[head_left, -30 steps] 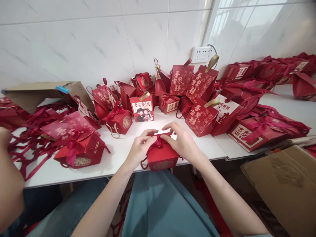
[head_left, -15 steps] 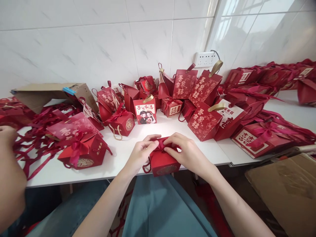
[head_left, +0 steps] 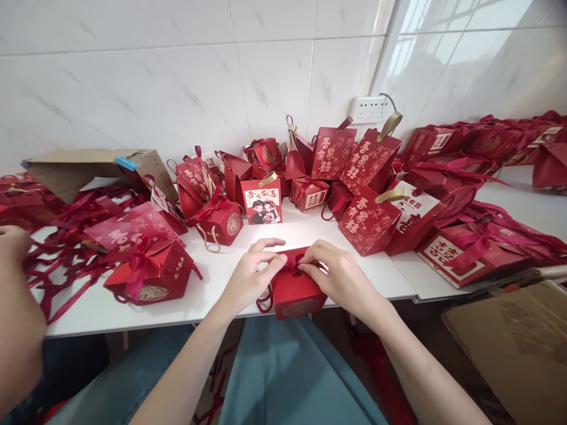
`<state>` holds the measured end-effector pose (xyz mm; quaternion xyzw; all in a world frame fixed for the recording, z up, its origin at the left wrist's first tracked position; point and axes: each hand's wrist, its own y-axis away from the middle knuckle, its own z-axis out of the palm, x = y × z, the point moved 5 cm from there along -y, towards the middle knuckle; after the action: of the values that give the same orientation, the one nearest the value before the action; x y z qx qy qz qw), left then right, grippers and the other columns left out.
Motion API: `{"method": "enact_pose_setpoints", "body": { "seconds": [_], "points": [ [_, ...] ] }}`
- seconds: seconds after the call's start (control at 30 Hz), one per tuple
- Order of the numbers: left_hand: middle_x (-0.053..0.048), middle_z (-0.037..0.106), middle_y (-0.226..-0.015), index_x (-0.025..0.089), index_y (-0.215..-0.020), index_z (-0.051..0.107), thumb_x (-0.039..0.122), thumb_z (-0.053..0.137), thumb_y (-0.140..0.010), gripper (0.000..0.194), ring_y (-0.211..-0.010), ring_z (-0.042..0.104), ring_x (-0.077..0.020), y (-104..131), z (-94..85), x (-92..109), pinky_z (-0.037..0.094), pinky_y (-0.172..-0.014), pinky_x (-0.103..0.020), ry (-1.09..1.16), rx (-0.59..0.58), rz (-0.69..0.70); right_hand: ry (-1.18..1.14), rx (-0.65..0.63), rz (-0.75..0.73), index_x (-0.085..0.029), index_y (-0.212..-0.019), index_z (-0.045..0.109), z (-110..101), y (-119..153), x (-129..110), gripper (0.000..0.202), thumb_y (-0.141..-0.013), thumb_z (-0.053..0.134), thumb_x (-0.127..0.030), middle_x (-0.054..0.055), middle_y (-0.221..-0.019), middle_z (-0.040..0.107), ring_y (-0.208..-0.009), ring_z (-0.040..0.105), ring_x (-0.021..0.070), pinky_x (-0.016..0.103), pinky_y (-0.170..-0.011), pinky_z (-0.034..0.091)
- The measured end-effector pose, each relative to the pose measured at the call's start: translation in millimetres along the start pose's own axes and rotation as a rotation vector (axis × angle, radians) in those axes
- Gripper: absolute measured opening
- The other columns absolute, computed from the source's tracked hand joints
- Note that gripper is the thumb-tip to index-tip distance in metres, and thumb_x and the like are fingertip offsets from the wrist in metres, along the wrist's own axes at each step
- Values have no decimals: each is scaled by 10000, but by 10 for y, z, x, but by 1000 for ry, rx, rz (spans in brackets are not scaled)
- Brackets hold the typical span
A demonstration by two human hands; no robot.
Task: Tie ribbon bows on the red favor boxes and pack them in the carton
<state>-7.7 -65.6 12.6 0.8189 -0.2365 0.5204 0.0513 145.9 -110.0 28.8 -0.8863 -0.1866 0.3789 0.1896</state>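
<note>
A red gift box (head_left: 297, 293) sits at the table's front edge, right before me, with a round gold emblem on its near face and a dark red cord handle at its left side. On its top lies a red ribbon (head_left: 293, 262) gathered into what looks like a bow. My left hand (head_left: 260, 273) pinches the ribbon's left side between thumb and index finger. From the other side, my right hand (head_left: 328, 268) pinches the ribbon's right part, its palm over the box's right edge. The fingertips hide some of the knot.
Several finished red boxes and bags stand behind, among them a bag with a cartoon couple (head_left: 262, 202). To the left are a bowed box (head_left: 148, 274), tangled ribbons (head_left: 66, 254), a cardboard box (head_left: 95, 168) and another person's arm (head_left: 18, 307). A carton (head_left: 514, 336) is at lower right.
My hands have drawn slightly apart, both still pinching the ribbon on the box. The view has shifted a little; the other things stay in place.
</note>
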Motion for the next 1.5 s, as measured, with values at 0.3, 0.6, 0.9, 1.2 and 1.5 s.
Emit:
{"method": "enact_pose_setpoints", "body": {
  "seconds": [0.3,0.6,0.9,1.2,1.5],
  "points": [
    [-37,597,-898,213,-766,668,284,544,-842,162,-891,581,-206,133,-64,220,399,-861,-372,-319,179,86,170,-60,15,-196,-815,596,-76,95,-146,121,-870,545,-101,36,-817,622,-716,608,174,293,-657,483],
    [-6,610,-743,223,-832,544,240,466,-886,96,-704,558,-179,414,161,265,415,-694,-310,-455,413,141,280,-9,-78,-177,-883,603,-99,151,-87,134,-908,489,-113,66,-841,628,-760,611,198,324,-689,504],
    [-39,630,-935,227,-758,516,213,502,-843,87,-858,575,-189,441,177,106,462,-741,-318,-295,482,100,288,21,-133,-174,-896,640,-110,119,67,223,-939,424,-135,89,-858,656,-782,629,192,323,-711,513],
    [7,507,-745,216,-770,524,389,547,-801,177,-685,498,-149,423,7,-88,430,-644,-273,-21,467,-155,-28,193,246,-191,-960,575,-241,264,241,207,-898,524,-382,31,-768,652,-694,624,168,267,-647,489],
    [32,444,-623,204,-614,442,461,537,-810,337,-647,432,-136,349,35,-34,346,-630,-267,-82,300,-213,-153,35,477,-206,-617,454,29,227,220,422,-853,492,-554,-46,-526,396,-503,370,111,243,-484,297]
  ]
}}
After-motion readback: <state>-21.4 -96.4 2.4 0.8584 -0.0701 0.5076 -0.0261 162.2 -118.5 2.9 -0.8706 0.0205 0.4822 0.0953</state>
